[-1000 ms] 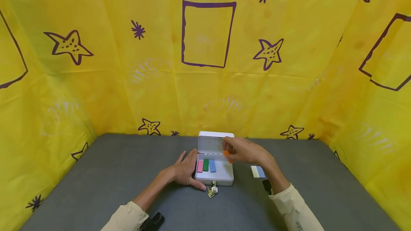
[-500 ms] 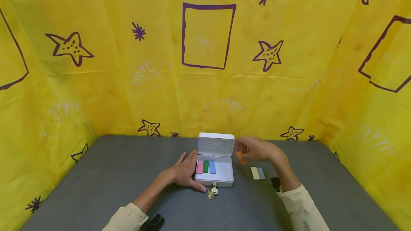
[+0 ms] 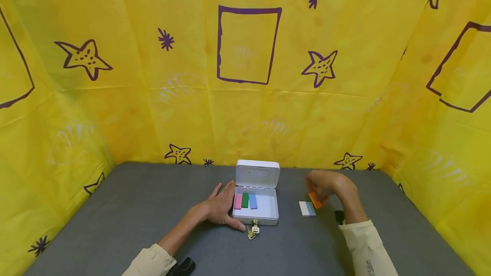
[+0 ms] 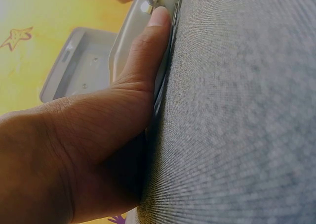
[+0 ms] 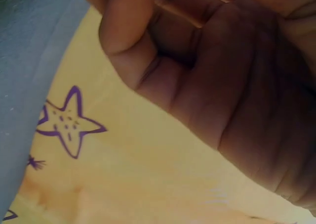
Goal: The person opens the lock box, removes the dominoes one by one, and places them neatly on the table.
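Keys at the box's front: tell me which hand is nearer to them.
Left. The left hand rests against the white box, thumb just left of the keys; the right hand is farther off, right of the box, holding an orange block.

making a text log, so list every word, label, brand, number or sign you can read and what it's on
None can be read.
Right sleeve: a dark mark, possibly lettering, too small and blurred to read.
Keys: too small to tell if anything is stamped on them.
Box and blocks: no lettering visible.
Backdrop: drawings only, no words visible.
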`<state>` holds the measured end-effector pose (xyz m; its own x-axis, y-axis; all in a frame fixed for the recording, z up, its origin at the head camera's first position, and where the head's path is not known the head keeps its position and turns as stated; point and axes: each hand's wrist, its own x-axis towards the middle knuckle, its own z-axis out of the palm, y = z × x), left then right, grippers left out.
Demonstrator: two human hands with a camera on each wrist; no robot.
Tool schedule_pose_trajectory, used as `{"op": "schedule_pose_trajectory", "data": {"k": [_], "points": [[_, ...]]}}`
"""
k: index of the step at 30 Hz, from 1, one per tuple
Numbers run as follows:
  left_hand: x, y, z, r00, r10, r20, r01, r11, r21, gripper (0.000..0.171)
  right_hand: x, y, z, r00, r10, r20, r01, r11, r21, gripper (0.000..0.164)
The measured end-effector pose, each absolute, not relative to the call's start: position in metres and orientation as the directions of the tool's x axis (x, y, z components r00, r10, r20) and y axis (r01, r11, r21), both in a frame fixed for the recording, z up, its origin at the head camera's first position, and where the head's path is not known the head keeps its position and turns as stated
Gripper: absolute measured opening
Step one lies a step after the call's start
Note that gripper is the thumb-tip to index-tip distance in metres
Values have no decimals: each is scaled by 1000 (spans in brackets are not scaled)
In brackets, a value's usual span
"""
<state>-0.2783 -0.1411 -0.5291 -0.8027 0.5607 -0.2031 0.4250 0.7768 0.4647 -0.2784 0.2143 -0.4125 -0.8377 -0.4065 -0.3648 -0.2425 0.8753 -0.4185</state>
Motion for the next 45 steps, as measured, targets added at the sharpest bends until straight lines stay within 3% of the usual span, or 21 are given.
{"op": "schedule_pose_trajectory", "data": {"k": [8, 20, 45], "points": [[-273, -138, -523, -813, 534, -232, 411, 809, 421, 134, -283, 222, -429, -849, -264, -457, -89, 925, -369, 33], [-276, -142, -529, -804, 552, -222, 416, 788, 454, 140, -285, 221, -441, -849, -228, -476, -80, 947, -310, 24], [-287, -144, -545, -806, 558, -198, 426, 778, 462, 143, -289, 223, -446, -822, -228, -521, -17, 925, -379, 20]]}}
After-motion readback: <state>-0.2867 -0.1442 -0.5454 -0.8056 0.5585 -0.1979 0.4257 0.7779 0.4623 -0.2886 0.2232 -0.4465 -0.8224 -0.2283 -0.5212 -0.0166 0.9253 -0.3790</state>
